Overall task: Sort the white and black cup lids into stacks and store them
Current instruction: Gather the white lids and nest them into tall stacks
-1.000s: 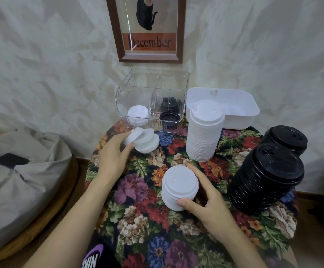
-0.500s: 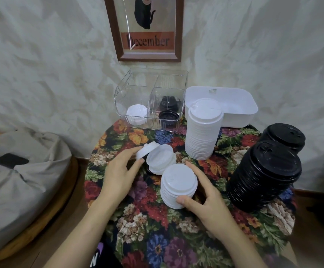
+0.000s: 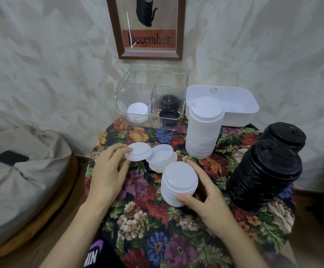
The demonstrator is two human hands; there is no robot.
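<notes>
My left hand (image 3: 109,167) pinches a single white lid (image 3: 138,154) by its left rim, just above the floral tablecloth. Beside it lie a few loose white lids (image 3: 162,158), upside down and overlapping. My right hand (image 3: 203,192) grips a short stack of white lids (image 3: 178,183) standing on the table, thumb at the front and fingers round the right side. A tall white lid stack (image 3: 203,130) stands behind. Two tall black lid stacks (image 3: 263,176) stand at the right.
A clear two-compartment bin (image 3: 151,102) at the back holds white lids on the left and black lids on the right. A white tub (image 3: 240,105) sits to its right. A grey beanbag (image 3: 18,171) lies on the floor at left. The round table (image 3: 157,229) ends near my body.
My left hand has brought the loose white lids from near the clear bin toward me, set them beside the short stack, and now holds one lid. The right hand kept its grip.
</notes>
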